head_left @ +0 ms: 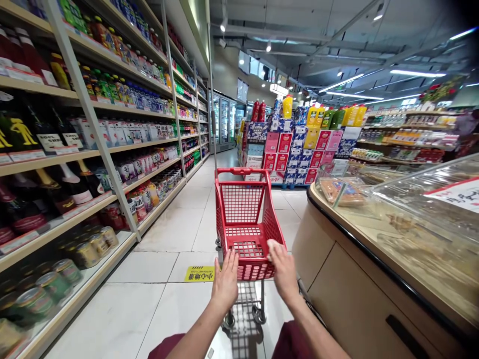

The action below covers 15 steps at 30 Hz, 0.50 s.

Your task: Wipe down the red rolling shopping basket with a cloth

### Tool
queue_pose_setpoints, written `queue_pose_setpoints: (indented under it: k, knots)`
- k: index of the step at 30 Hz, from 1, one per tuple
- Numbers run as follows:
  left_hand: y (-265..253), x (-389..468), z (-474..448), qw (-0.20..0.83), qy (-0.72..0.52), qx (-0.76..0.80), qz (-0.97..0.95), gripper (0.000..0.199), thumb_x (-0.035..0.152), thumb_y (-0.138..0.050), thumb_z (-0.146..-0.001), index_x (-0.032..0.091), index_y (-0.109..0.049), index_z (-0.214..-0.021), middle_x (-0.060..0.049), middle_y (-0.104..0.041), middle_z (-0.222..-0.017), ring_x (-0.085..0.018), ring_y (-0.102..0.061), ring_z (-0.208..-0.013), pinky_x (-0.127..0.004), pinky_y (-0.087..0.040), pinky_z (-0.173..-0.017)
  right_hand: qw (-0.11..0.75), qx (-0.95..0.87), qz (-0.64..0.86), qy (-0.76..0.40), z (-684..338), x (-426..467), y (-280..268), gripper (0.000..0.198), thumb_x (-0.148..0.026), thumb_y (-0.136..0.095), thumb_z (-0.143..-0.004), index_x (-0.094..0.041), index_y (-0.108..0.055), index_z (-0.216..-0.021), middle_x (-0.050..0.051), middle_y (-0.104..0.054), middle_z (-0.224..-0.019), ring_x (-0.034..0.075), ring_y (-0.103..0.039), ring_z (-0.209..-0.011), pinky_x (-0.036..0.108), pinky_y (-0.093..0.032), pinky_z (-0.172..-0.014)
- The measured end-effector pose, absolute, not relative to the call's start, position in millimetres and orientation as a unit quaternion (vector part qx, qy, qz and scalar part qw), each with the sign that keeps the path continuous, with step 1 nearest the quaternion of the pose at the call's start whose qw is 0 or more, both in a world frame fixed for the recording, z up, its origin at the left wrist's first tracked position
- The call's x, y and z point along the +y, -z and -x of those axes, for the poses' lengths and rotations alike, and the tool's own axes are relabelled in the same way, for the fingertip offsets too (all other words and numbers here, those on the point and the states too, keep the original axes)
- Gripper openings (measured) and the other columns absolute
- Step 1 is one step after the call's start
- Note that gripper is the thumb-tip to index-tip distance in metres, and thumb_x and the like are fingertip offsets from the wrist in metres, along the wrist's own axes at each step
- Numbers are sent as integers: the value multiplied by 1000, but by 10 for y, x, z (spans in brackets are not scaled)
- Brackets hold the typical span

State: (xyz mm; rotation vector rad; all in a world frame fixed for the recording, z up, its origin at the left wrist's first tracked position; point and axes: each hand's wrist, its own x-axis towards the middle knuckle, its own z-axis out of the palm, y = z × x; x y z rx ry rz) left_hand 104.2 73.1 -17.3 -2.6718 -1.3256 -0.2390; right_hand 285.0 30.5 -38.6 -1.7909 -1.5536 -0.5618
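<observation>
A red shopping cart (245,239) with a grid-patterned plastic basket stands right before me on the tiled floor. Nothing lies in its basket. My left hand (226,279) rests at the left of the basket's near rim, its fingers stretched out and close together. At the right near corner is my right hand (282,269), its fingers bent inward over the rim. A small pale thing shows at the right fingertips, too blurred to name. Under the basket, the cart's metal frame and casters (259,314) are visible.
Shelves of bottles and cans (145,134) line the left side. A curved counter with clear covers (348,214) stands close on the right. Ahead are stacked drink cartons (292,149) and glass-door coolers (222,119). A yellow wet-floor sticker (199,273) marks the tiles.
</observation>
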Motion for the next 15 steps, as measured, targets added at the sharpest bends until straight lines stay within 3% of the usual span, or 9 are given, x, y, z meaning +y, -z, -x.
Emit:
queue_pose_setpoints:
  k: [4,9,12,15]
  knots:
    - [164,719,-1082,67,78,-450,887,75,6,-34,-65,12,-11,-136,-5,-11,-144,-20,0,-132,-53,-7,-104,355,-587,690,232,-2741,352,404,49,-7,-24,-84,-19,-32,-132,8,-42,-131,19,-26,-126,45,-31,-97]
    - [122,699,-1067,63,63,-449,889,73,7,-32,-66,14,-13,-136,-3,-12,-144,-19,1,-132,-52,-6,-105,319,-685,621,211,-2624,372,378,51,-8,-27,-84,-29,-33,-131,0,-40,-133,18,-26,-126,44,-31,-97]
    - [122,687,-1062,64,71,-452,887,74,6,-32,-65,13,-13,-136,-3,-10,-144,-19,1,-132,-52,-6,-105,360,-577,700,218,-2814,347,368,48,-13,-27,-86,-26,-28,-133,5,-40,-132,22,-30,-125,49,-32,-95]
    - [132,681,-1088,60,70,-465,880,75,7,-33,-63,14,-17,-135,-3,-10,-143,-20,-1,-132,-52,-7,-105,394,-586,668,237,-2737,392,449,47,-13,-27,-86,-24,-32,-131,7,-44,-129,20,-38,-120,45,-35,-95]
